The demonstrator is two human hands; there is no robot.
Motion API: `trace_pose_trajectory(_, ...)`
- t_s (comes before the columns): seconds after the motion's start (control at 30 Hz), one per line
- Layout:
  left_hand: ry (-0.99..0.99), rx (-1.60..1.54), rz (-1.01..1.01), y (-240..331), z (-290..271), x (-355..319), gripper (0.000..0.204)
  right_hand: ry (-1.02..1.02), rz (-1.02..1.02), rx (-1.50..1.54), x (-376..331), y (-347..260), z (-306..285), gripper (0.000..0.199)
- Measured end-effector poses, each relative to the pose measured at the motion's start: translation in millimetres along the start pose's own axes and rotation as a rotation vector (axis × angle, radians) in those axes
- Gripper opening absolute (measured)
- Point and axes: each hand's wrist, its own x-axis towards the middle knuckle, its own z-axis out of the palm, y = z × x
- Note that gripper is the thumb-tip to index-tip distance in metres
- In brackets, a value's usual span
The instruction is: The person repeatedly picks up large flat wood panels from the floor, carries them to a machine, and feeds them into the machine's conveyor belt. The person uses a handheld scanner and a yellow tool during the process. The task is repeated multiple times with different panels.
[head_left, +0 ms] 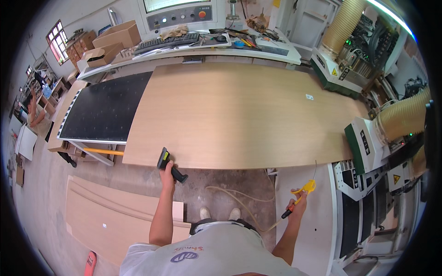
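The left hand [167,174] had its fingers closed round the handle of a black handheld scanner [169,165], gripping it firmly; the scanner's head, with a small yellow mark on it, stood just above the fingers and overlapped the near edge of a large pale wooden board [239,115]. The handle's butt stuck out to the right of the fingers, over the concrete floor [138,181].

The right hand [299,202] had its fingers wrapped round a yellow air blow gun [305,189] with an orange and black fitting at the bottom. The gun's yellow body rose just above the fingers, and a thin nozzle pointed upward from it toward the board's near edge, stopping short of it. From below the fingers a pale hose [239,202] ran off to the left in a loop across the floor, passing near the person's two light shoes [220,213].

Beyond both hands the board lay flat on the machine bed, reaching far up and to the right of the fingers. Left of the scanner hand, past the board's edge, the black perforated table surface [106,110] lay uncovered. Below and left of that hand, further boards [115,216] rested on the floor. Far above the fingers stood a control desk with a keyboard [168,41], and to the right of the blow gun hand stood a white and green machine head [363,145] with ribbed yellow ducts [405,115]
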Motion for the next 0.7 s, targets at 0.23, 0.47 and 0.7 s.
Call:
trace_pose_trajectory(0.23,0.024,-0.012,0.006,3.3,3.6,-2.2,0.033,-0.001,0.014,-0.017,-1.2,4.8,-3.6,0.054)
trace_pose_trajectory(0.47,-0.318,0.073,-0.138,-4.1,16.0,-8.6,0.034,-0.255,0.126,-0.207,-13.4,11.3,14.2,0.051)
trace_pose_trajectory(0.7,-0.561,-0.036,-0.159,-33.8,110.3,-58.1,0.029,-0.399,0.118,-0.262,-27.6,11.6,29.8,0.048)
